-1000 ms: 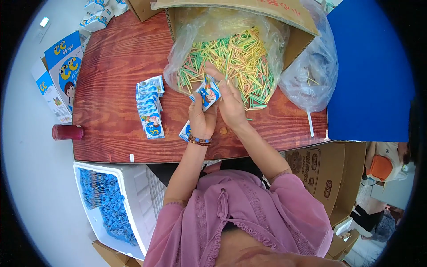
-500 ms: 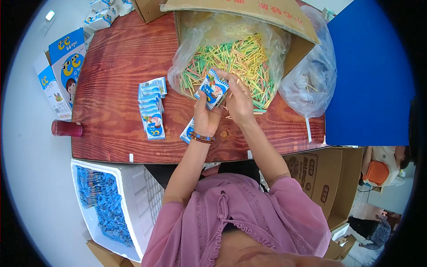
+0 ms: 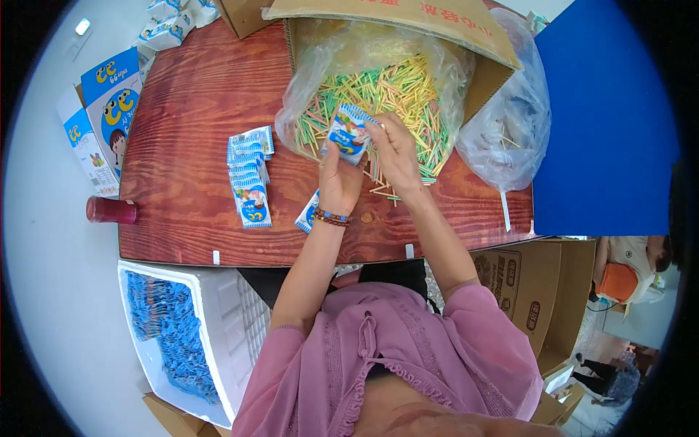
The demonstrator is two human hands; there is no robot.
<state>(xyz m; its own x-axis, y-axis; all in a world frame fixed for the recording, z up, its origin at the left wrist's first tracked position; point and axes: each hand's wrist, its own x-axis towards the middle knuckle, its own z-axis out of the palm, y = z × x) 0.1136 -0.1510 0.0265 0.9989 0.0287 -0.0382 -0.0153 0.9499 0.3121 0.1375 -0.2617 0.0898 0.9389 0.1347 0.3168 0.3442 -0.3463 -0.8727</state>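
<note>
Before the stick pile (image 3: 415, 91), packet (image 3: 348, 135) pinched between left hand's (image 3: 339, 183) thumb and fingers, edge pinched by right hand (image 3: 397, 154); best gripped lightly, uncrumpled.

Packet (image 3: 348, 135) farther forward, more stray sticks (image 3: 383, 190)

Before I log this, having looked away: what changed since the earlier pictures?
The held packet moved slightly farther away, and the right hand shifted from beyond its far end to its right edge. More loose sticks show on the tabletop, though the hand may have hidden some. The left hand still holds the packet; the overlapping packets and red container stayed put.
</note>
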